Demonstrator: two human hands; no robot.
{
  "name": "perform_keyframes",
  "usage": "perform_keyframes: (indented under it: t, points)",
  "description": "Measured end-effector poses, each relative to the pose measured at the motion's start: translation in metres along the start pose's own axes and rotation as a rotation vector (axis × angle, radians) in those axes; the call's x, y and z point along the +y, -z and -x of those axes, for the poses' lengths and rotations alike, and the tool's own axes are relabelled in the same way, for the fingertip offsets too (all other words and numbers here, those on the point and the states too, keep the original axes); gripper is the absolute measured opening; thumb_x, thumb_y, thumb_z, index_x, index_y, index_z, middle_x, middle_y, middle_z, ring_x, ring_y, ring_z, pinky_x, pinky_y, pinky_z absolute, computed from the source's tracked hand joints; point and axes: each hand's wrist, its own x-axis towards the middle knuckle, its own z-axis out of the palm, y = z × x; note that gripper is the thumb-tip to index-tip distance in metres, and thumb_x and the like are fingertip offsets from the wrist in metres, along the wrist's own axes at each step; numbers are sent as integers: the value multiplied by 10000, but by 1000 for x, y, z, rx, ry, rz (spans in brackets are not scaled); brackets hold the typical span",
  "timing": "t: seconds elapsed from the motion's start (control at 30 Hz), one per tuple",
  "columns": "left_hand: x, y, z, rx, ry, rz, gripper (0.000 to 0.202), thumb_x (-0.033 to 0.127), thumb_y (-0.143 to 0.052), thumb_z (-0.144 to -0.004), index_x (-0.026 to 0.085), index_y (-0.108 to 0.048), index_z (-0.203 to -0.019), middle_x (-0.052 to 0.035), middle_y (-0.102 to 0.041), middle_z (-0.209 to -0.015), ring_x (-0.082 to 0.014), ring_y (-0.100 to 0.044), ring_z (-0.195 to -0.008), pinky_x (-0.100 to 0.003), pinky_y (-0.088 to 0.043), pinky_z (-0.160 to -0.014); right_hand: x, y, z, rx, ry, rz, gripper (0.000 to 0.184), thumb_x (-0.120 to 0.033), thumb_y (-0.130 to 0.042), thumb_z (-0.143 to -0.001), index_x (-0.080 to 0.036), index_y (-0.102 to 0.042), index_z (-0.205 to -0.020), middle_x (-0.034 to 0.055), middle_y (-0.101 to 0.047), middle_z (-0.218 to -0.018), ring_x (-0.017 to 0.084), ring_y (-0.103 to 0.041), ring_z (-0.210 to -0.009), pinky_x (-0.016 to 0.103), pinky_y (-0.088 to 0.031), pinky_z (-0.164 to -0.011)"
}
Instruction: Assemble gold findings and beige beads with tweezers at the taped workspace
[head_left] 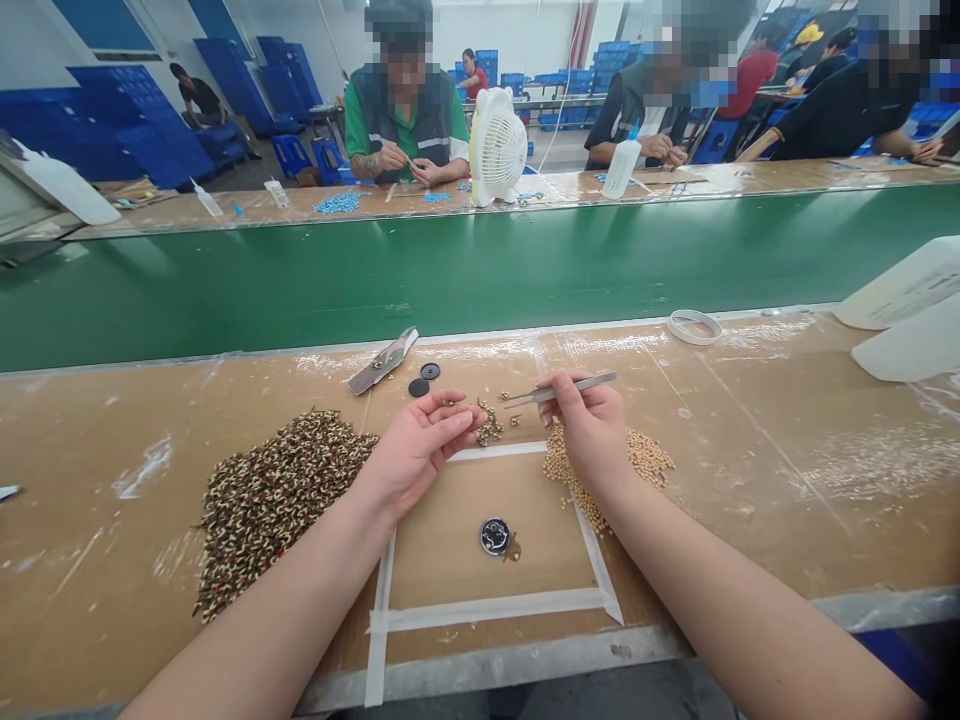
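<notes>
My right hand (589, 425) is closed on metal tweezers (559, 391), whose tips point left toward a small cluster of tiny brass-coloured parts (490, 424). My left hand (424, 440) lies palm up just left of that cluster, fingers curled with the fingertips pinched together on a tiny part I cannot make out. A heap of dark, copper-wound small parts (274, 495) lies to the left of my left arm. A heap of pale tan beads (645, 455) sits under and to the right of my right hand. A small round black dish (495, 536) rests inside a white tape rectangle (495, 607).
A metal tool (382, 362) and two black discs (424, 379) lie behind my hands. A tape ring (694, 326) and white containers (904, 300) are at the right. A green conveyor belt (480, 270) runs behind; across it people work beside a white fan (496, 146) and squeeze bottle (622, 165).
</notes>
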Motion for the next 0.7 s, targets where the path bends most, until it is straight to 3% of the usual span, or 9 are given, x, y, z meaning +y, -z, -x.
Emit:
perform_keyframes:
  t: [0.13,0.23,0.4,0.6,0.7]
  points:
    - [0,1,0,3,-28,13,384,237,-952,-711,148,-666,-950,-12,-762,-756,-120,-748,-724,-167,-606,-636,-2,-2,1,6,-28,-29,329,-514,-711,-947,-203,-757,-850,-4,-634,-611,118,-575,-522,276,-464,-516]
    - [1,1,0,4,-18,20,370,242,-939,-732,145,-684,-982,-37,-786,-820,-135,-766,-773,-170,-610,-639,-2,-2,1,5,-45,-36,333,-520,-724,-937,-202,-769,-849,-5,-633,-600,115,-576,-518,267,-458,-511]
    - [1,3,-1,-12,-5,38,383,100,-905,-737,155,-692,-1051,-47,-800,-926,-144,-780,-876,-190,-638,-744,-2,-3,2,-2,-45,-35,336,-524,-724,-934,-207,-776,-837,-6,-632,-607,113,-576,-515,266,-465,-511]
    - [-3,6,-2,-29,-29,44,379,247,-954,-717,153,-659,-936,-17,-766,-739,-102,-735,-665,-176,-634,-667,-3,-4,2,-8,-52,-37,342,-526,-725,-931,-205,-775,-826,-5,-638,-605,109,-578,-517,260,-471,-518]
    - [-2,6,-2,-14,-11,30,369,255,-945,-734,146,-679,-964,-42,-787,-787,-117,-757,-719,-166,-627,-646,-2,-4,2,-7,-61,-35,342,-526,-722,-935,-203,-778,-834,-5,-637,-599,107,-579,-512,258,-466,-517]
